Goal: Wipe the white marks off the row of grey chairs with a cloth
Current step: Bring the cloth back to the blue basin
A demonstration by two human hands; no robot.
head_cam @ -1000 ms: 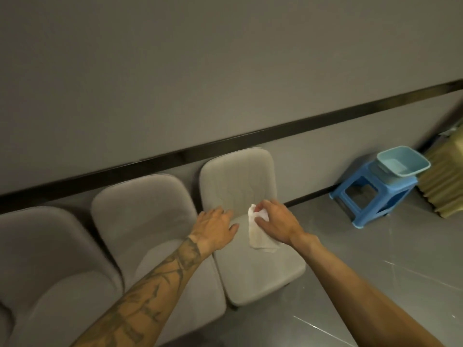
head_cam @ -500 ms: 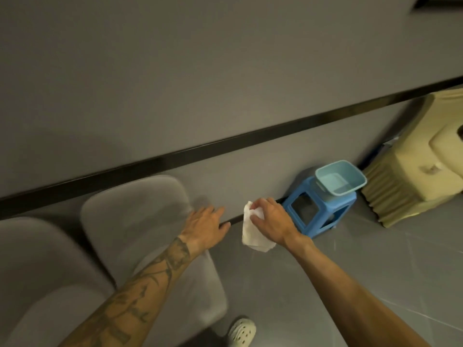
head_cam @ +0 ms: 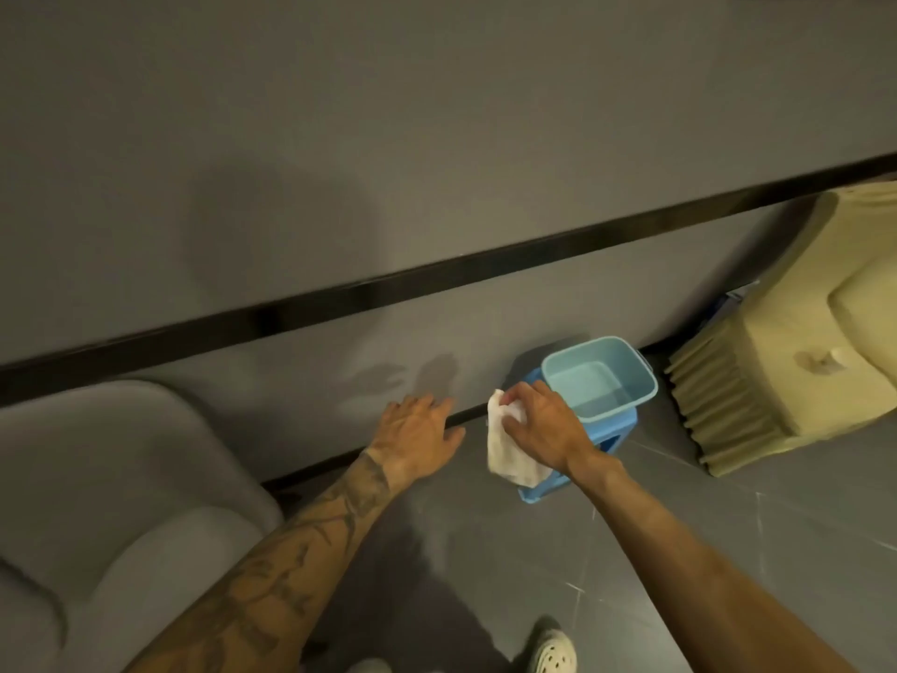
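A white cloth [head_cam: 507,442] hangs from my right hand [head_cam: 543,427], which grips its top. Hand and cloth are in the air over the floor, just in front of a light blue basin [head_cam: 599,378] with water in it. The basin stands on a blue plastic stool [head_cam: 614,432]. My left hand [head_cam: 417,432] is stretched out flat, fingers apart, holding nothing, left of the cloth. One grey chair [head_cam: 121,478] of the row shows at the lower left, well away from both hands. No white marks are visible on it.
A grey wall with a black strip [head_cam: 437,274] runs across the view. A beige ribbed object [head_cam: 796,342] sits on the floor right of the stool. My white shoe [head_cam: 553,655] is at the bottom on the grey tiled floor [head_cam: 704,478].
The view has swung right, away from the chairs. Both hands left the end chair's seat, and the right hand carried the cloth over to the basin on the stool.
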